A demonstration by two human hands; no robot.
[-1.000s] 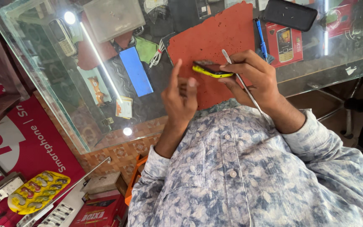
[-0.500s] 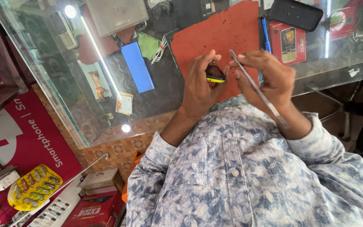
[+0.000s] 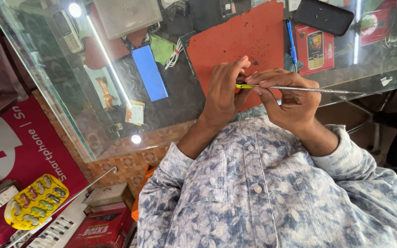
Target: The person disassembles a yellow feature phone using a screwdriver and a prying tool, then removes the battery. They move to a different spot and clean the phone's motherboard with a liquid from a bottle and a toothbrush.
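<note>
Red mat [image 3: 235, 41]; slim yellow-edged phone [image 3: 243, 85].

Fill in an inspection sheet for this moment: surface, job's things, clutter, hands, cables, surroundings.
Surface: glass counter with a red mat on it.
Job's things: thin metal tool; small yellow-edged part, mostly hidden between the hands.
Clutter: blue pen, black case, blue slab, old handset, red box.
Hands: left hand pinches the part; right hand grips the tool.
Cables: white coiled cable.
Surroundings: red poster, yellow tray.
</note>
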